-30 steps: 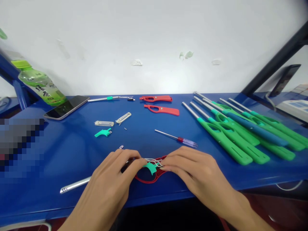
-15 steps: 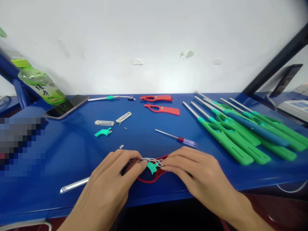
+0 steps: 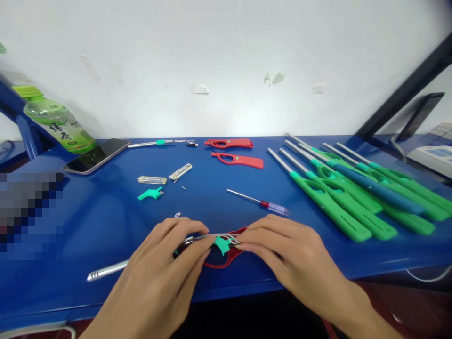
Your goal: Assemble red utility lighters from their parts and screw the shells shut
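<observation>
A red lighter casing half (image 3: 216, 265) lies at the table's front edge with a teal trigger (image 3: 222, 245) in it. White wires (image 3: 232, 238) run along the casing's upper side. My left hand (image 3: 165, 268) is closed with thumb and index finger pinched on the wires at the casing's left end. Past that hand a metal lighter tube (image 3: 108, 270) sticks out to the left; its middle is hidden. My right hand (image 3: 286, 247) is closed around the casing's right end, fingertips pressing on the wire ends. What lies beneath those fingers is hidden.
Behind the hands lie a screwdriver (image 3: 270, 206), another teal trigger (image 3: 151, 193), two clear fuel tanks (image 3: 151, 180), two red casing pieces (image 3: 240, 161) and a tube with wires (image 3: 160, 142). Several green lighters (image 3: 330, 207) fill the right. A phone (image 3: 97, 155) and bottle (image 3: 60, 122) stand left.
My left hand has shifted slightly, and more of the metal tube's end shows between its fingers. The wires are drawn straighter along the casing's top. My right hand stays in place.
</observation>
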Demonstrator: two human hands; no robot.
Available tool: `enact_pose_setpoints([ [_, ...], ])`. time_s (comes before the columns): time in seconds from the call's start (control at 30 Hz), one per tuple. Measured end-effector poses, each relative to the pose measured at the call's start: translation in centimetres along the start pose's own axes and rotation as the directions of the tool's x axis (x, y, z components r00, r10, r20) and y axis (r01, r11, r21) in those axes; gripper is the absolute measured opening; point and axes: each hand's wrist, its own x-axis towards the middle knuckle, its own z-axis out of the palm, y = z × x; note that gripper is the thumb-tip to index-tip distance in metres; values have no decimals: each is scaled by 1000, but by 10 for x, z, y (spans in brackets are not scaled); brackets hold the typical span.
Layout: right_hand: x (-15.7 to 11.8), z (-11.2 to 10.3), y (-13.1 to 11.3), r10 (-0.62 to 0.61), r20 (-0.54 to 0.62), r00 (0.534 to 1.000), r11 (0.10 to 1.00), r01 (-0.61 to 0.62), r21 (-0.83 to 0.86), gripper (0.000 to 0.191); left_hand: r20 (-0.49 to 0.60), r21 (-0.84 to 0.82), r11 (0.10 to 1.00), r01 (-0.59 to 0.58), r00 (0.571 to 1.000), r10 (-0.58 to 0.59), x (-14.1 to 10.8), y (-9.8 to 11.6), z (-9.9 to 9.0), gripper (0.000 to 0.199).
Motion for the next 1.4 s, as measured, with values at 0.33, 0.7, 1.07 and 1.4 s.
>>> enact_pose_setpoints([
  [0.33, 0, 0, 1, -7, -6, 1000, 1000, 7, -3, 16, 8, 18, 998, -55, 998, 55, 1, -2, -1, 39],
  [0.7, -1, -1, -1, 3, -10, 1000, 1000, -3, 12, 16, -7, 21, 999, -37, 999, 38, 1, -2, -1, 39],
  [1.07, -3, -2, 0, 2, 22, 1000, 1000, -2, 15, 18, 2, 46, 998, -38, 999, 38, 3, -2, -3, 40],
  [1.4, 0, -2, 0, -8, 22, 1000, 1000, 8, 7, 19, 25, 82, 996, -44, 999, 42, -2, -3, -1, 42],
])
